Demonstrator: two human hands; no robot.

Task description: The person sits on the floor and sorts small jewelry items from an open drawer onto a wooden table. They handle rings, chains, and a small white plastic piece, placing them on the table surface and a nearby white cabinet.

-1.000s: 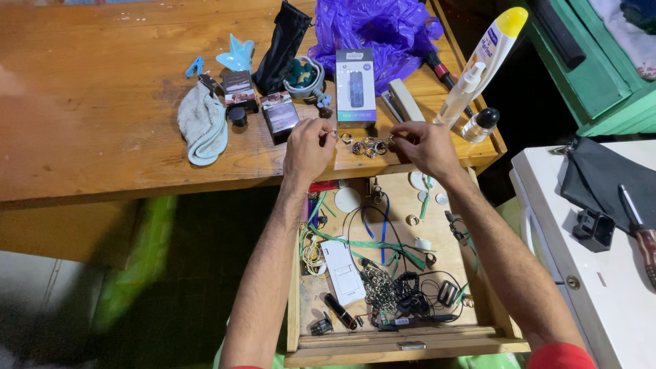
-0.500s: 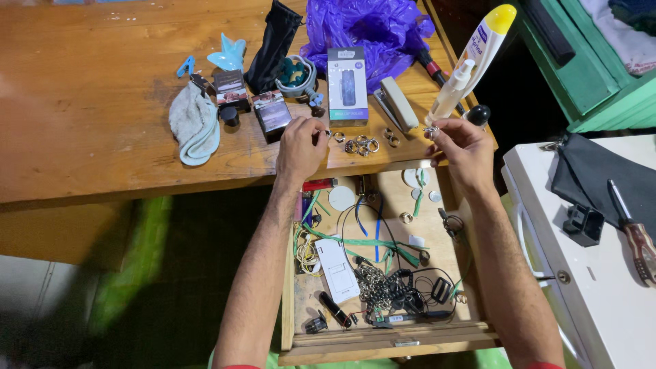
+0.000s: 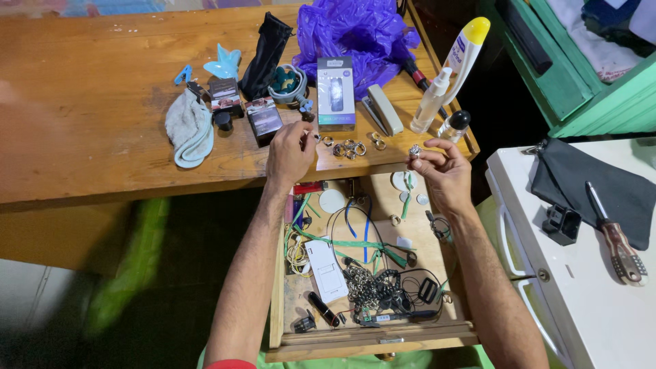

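Your right hand (image 3: 441, 171) pinches a small silver ring (image 3: 415, 149) between thumb and fingertips, held above the worktop's (image 3: 89, 130) front edge. Your left hand (image 3: 290, 152) pinches another tiny ring (image 3: 316, 137) (hard to make out) just beside the loose rings (image 3: 348, 147) lying on the wood. Below your wrists, the open drawer (image 3: 362, 263) holds tangled cables and chain.

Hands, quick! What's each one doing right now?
Left hand: fingers pinched shut on a small ring at the table edge.
Right hand: fingers pinched shut on a sparkly ring, held up above the open drawer.
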